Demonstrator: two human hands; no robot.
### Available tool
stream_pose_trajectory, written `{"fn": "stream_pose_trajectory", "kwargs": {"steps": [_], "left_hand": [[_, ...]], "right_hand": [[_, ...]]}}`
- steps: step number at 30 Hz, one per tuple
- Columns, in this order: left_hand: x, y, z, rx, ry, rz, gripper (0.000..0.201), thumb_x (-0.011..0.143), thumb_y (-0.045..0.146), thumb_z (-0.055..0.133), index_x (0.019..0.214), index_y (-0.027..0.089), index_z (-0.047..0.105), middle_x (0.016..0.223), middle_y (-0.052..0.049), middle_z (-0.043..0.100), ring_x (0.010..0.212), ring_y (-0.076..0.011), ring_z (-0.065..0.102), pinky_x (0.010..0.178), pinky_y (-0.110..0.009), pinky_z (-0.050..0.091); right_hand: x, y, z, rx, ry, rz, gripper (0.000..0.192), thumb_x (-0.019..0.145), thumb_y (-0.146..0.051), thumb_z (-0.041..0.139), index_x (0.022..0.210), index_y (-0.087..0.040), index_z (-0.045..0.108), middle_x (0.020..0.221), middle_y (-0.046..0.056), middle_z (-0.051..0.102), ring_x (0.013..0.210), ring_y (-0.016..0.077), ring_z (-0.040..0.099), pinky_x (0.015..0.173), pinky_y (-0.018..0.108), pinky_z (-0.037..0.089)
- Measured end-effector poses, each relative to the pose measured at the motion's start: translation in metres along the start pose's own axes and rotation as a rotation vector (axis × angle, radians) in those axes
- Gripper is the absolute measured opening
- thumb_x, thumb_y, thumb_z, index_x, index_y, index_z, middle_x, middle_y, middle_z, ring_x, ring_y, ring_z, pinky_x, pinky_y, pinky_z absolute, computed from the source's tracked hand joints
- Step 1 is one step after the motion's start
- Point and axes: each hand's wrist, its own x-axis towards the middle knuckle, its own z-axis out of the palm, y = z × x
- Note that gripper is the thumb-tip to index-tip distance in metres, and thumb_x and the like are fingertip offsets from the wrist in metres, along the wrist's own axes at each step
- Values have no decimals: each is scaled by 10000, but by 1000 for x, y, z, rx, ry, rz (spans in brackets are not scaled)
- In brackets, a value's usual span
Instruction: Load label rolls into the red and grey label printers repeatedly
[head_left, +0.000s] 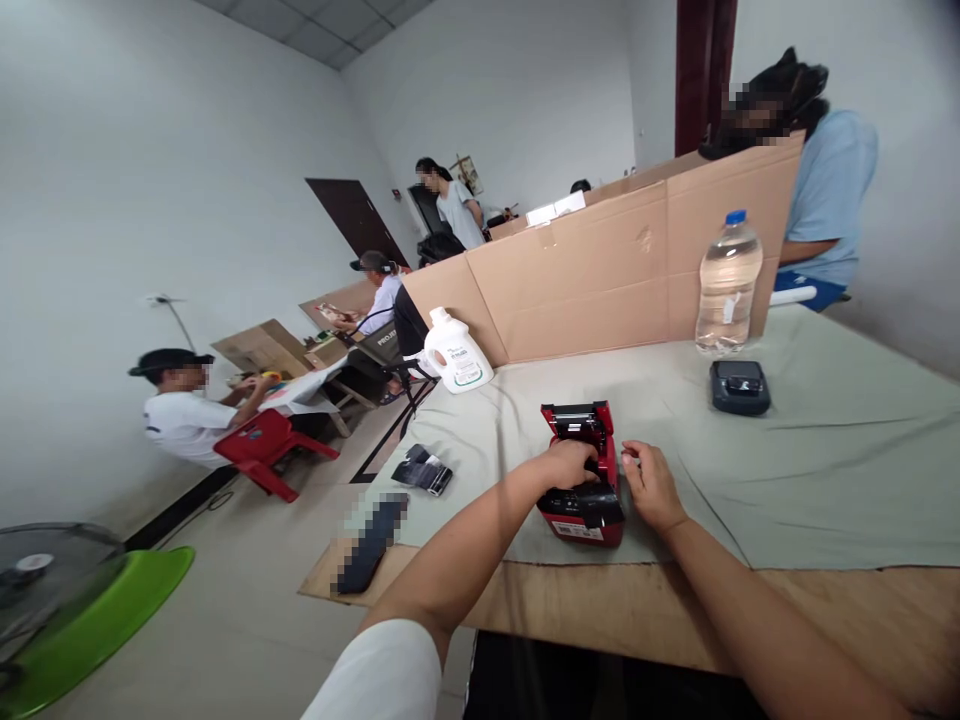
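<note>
A red and black label printer (581, 505) stands near the table's front edge with its lid (577, 415) raised at the back. My left hand (571, 465) reaches into the printer's open top; its fingertips are hidden inside, so whether they hold anything does not show. Just beyond the right wall of the printer is my right hand (651, 482), with loosely bent fingers, thumb apart and nothing visible in it. Whether it touches the printer is unclear.
A grey-green cloth (825, 470) covers the table. A dark boxy device (739, 387), a water bottle (729, 285) and a white jug (457, 350) stand before a cardboard partition (577, 285). Left lie a small black-and-silver item (424, 470) and a dark flat object (373, 545). Several people sit or stand beyond.
</note>
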Motion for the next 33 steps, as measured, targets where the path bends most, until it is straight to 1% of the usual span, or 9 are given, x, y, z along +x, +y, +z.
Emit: {"fn": "stream_pose_trajectory", "kwargs": {"steps": [2,7,9,11,15,19,23,26,33], "left_hand": [[-6,-3,2,-126,149,34,260,779,264,629,1025,190,664,1087,-64,689,986,-223,632,856,-304,470],[-27,-11,0,-442,620,80,200,861,202,466,923,177,655,779,-21,679,687,-142,622,693,-269,496],[-29,-17,-3,-425,860,87,194,865,255,488,949,175,643,873,-55,663,808,-171,613,777,-314,493],[-25,-24,-5,-395,1008,73,263,874,327,501,1058,178,616,1100,-105,610,1057,-222,550,942,-394,432],[-16,-36,1,-527,912,78,462,925,473,389,1258,173,502,1259,-137,510,1187,-237,469,1036,-447,356],[-25,-36,13,-602,905,124,479,955,486,300,1228,168,533,1198,-124,527,1163,-215,479,1041,-415,357],[-41,-32,21,-607,894,161,482,972,455,264,1250,166,530,1225,-128,502,1199,-214,455,1068,-416,329],[-48,-31,23,-607,880,173,496,975,454,249,1276,161,515,1254,-133,486,1225,-217,438,1087,-422,306],[-64,-23,37,-670,905,196,484,975,444,253,1234,171,557,1250,-130,517,1231,-229,444,1080,-442,317]], "right_hand": [[0,-1,0,0,-1,5,340,946,-429,344,1071,-185,545,971,118,619,935,255,549,836,454,469],[1,-5,-2,13,-9,14,336,947,-424,338,1058,-191,554,967,112,619,938,250,550,839,447,467],[2,-9,-5,16,-7,2,314,942,-410,353,1043,-193,556,950,106,619,922,247,551,828,439,470],[2,-14,-9,35,-28,-56,265,923,-394,411,1030,-197,553,951,100,617,924,244,550,826,429,470],[5,-25,-18,69,-42,-172,234,856,-376,534,1023,-213,553,981,88,606,949,250,545,838,431,465],[7,-39,-29,90,-9,-198,204,827,-343,561,988,-221,579,971,83,593,951,249,541,828,432,471],[5,-57,-37,88,-113,-380,89,804,-282,579,851,-229,634,963,76,587,950,243,536,842,435,466],[3,-64,-38,53,-168,-471,121,797,-269,584,880,-236,666,951,71,592,950,243,534,845,439,467],[-3,-57,-34,-47,-56,-405,323,788,-402,580,1059,-232,626,1112,109,572,1072,304,508,929,515,428]]}}
